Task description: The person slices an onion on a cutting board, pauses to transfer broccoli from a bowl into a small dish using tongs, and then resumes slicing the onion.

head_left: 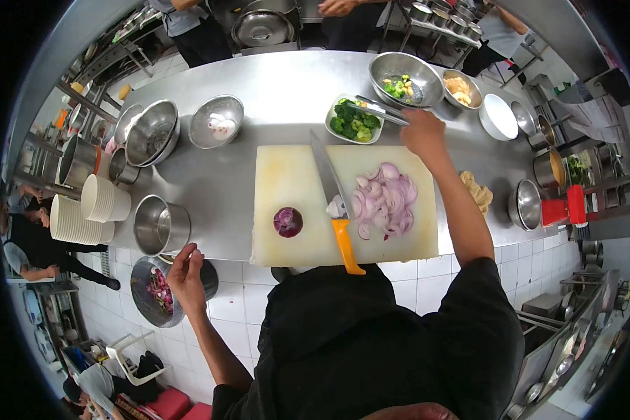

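Tongs [390, 118], silver metal, 1 o'clock; long axis toward 10 o'clock, tips over white ceramic-looking bowl [362, 141] of green broccoli [355, 127]; right hand [424, 133] wrapped around them. Left hand [187, 275], 8 o'clock: fingers loosely curled, empty.

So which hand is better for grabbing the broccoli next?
Probably the right hand: it already holds the tongs, and their tips are at the broccoli. The left hand is farther away, beside the pot.
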A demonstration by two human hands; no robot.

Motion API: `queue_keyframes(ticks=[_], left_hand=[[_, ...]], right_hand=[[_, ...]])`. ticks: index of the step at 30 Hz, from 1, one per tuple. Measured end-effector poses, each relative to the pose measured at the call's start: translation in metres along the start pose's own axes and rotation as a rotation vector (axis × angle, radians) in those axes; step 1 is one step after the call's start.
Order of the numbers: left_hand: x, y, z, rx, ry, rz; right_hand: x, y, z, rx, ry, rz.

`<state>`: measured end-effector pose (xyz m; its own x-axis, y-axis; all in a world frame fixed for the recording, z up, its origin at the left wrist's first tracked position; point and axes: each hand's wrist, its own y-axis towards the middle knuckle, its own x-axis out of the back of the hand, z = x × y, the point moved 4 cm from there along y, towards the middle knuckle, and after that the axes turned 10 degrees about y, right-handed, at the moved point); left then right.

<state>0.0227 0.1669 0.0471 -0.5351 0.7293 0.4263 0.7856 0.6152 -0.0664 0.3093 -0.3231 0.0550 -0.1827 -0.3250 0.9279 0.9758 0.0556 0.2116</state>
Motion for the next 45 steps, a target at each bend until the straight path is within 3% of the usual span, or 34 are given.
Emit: queue_keyframes(ticks=[4,8,12,17,19,24,29,36,40,42,44,45], left_hand=[[-0.006,0.002,-0.009,-0.016,0.034,0.006],[-0.007,0.003,-0.007,-0.013,0.029,0.013],[-0.008,0.003,-0.003,-0.024,0.044,0.006],[-0.005,0.001,0.003,-0.007,0.036,0.002],[-0.001,-0.001,0.007,0.006,0.018,-0.007],[-0.004,-0.001,0.004,0.017,0.000,-0.004],[-0.010,-0.001,-0.008,-0.032,0.025,0.041],[0.002,-0.003,0.009,-0.010,0.024,0.019],[0.003,-0.001,0.011,0.013,0.029,0.011],[-0.001,0.004,0.011,0.000,0.041,0.027],[-0.007,0.008,0.005,-0.024,0.065,0.044],[-0.011,0.009,-0.002,-0.038,0.084,0.052]], right_hand=[[-0.030,0.027,0.028,-0.015,-0.160,0.145],[-0.037,0.034,0.054,0.107,-0.158,0.105],[-0.020,0.040,0.066,0.097,-0.164,0.166],[0.023,0.046,0.019,-0.032,-0.174,0.050],[0.034,0.068,-0.036,-0.041,-0.202,-0.162],[0.038,0.108,-0.074,-0.119,-0.399,0.077],[0.005,0.120,-0.070,-0.092,-0.339,0.034],[0.009,0.107,-0.085,-0.259,-0.189,-0.054],[0.020,0.085,-0.078,-0.134,-0.087,-0.071],[0.026,0.048,-0.038,-0.031,-0.071,-0.066],[0.008,0.023,-0.013,-0.002,-0.116,0.066],[-0.008,0.009,-0.008,0.033,-0.135,0.010]])
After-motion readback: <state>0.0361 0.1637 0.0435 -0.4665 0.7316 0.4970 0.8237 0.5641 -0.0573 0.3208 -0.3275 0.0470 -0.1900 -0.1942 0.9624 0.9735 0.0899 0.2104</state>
